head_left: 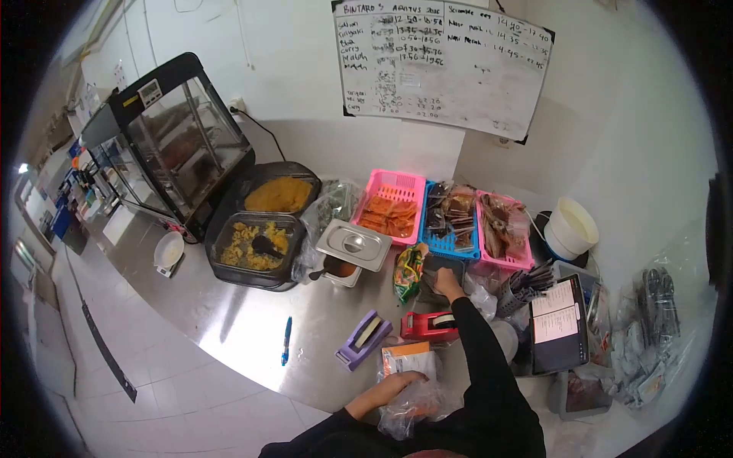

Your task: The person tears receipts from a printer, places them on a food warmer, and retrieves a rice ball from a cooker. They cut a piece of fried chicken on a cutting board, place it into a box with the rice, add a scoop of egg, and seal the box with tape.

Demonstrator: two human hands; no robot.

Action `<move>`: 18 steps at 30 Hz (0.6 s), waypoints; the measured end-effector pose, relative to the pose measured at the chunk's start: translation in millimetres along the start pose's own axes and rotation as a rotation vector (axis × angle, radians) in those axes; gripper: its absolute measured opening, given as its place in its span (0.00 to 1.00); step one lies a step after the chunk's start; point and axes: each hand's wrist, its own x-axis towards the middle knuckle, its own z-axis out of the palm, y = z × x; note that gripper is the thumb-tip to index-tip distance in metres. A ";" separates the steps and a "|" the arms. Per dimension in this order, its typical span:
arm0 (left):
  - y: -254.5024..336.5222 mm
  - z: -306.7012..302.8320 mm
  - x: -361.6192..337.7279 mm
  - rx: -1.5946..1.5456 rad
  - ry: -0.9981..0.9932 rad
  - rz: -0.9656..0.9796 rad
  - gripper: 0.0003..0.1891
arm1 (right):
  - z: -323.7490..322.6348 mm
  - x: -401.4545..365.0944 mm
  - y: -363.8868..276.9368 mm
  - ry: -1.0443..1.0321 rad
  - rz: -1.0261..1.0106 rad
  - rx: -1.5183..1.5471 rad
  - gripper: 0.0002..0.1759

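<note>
In the head view, the left hand (398, 387) is curled around a clear plastic bag (413, 410), grasping it close to the body; the bag hangs crumpled below the fingers, something orange showing through. Just beyond that hand lies an orange and white packet (409, 362).

The right hand (445, 283) reaches farther out, its fingers bent down at a dark container (452, 267). The fingertips are hidden, so I cannot tell whether they pinch anything or how far apart they are.

Just left of the right hand stands a green and yellow packet (409, 273); nearer the body, just beside its forearm, is a red tape dispenser (429, 326). A purple tape dispenser (363, 340) lies between the two hands' levels, off to the left, with a blue pen (286, 341) farther left.

Beyond the right hand, a blue basket (450, 243) sits between two pink ones. To its right, a grey holder of dark utensils (524, 290) and a tablet (560, 326) crowd the right forearm's side.
</note>
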 end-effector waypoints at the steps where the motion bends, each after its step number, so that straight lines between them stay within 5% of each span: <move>1: -4.4 4.6 -1.9 0.011 0.044 -0.007 0.15 | -7.9 -4.4 -3.8 0.006 -0.008 0.004 0.10; 7: -12.0 20.1 -11.4 0.364 0.233 0.117 0.15 | -41.3 -38.4 -16.0 0.349 -0.298 0.268 0.04; 13: -21.8 38.7 -15.7 0.477 0.360 0.127 0.14 | -89.5 -135.9 -62.4 0.400 -0.569 0.564 0.08; 18: 14.5 40.5 -14.6 0.859 0.727 0.169 0.12 | -73.1 -219.4 -64.5 -0.019 -0.444 0.758 0.16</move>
